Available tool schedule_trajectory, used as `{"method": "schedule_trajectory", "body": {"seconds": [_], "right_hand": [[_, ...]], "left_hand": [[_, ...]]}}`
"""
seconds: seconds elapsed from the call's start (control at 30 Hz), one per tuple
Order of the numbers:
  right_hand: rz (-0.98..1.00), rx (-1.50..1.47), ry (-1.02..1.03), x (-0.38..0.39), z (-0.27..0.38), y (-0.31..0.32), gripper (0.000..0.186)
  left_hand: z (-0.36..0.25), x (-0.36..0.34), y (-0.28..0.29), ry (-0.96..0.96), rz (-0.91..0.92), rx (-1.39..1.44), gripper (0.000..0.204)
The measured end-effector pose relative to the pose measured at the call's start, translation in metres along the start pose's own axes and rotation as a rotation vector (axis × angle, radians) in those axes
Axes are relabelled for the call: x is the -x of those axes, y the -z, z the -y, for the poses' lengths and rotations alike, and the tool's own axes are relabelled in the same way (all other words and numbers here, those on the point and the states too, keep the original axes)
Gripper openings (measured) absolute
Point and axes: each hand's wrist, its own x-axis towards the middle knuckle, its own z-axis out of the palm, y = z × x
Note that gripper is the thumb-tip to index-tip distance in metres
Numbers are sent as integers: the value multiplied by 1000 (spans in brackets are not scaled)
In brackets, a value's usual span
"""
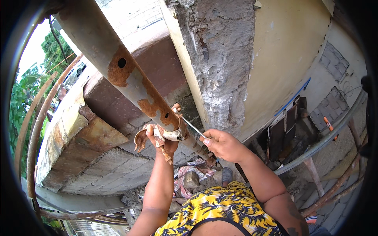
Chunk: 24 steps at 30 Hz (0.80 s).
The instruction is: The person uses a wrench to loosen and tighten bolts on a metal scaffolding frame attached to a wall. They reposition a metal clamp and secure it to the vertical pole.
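Note:
A rusty grey steel tube (96, 47) with dark holes runs down diagonally from the upper left. Around its lower part sits a pale metal clamp (172, 133), with an open, curved jaw (141, 141) and a rusty bolt (167, 157) hanging at the left. My left hand (162, 143) grips the clamp from below, fingertips reaching up beside the tube. In my right hand (224, 145) is the near end of a slim silver tool, probably a wrench (193, 126), which slants up to the clamp on the tube's right. Its far head is partly hidden.
A rough concrete column (214, 74) stands behind the tube, beside a cream wall (283, 70). Bent rusty bars (37, 126) curve along the left, a grey pipe (311, 151) along the right. A blue pipe (293, 94) and orange object (328, 122) lie at right; rubble (191, 179) is below.

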Motion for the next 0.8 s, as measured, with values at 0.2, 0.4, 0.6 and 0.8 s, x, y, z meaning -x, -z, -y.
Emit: {"method": "schedule_trajectory", "body": {"seconds": [0.2,0.4,0.6,0.8], "right_hand": [[-211,443,252,-1,-17,-5,30],[-112,306,133,0,-15,3,31],[-155,393,288,-1,-10,10,29],[-337,371,166,-15,-8,34,34]], "left_hand": [[2,0,0,5,-6,16,91],[2,1,4,24,-99,-22,99],[2,0,1,26,-78,6,103],[1,1,9,59,-62,75,101]]}}
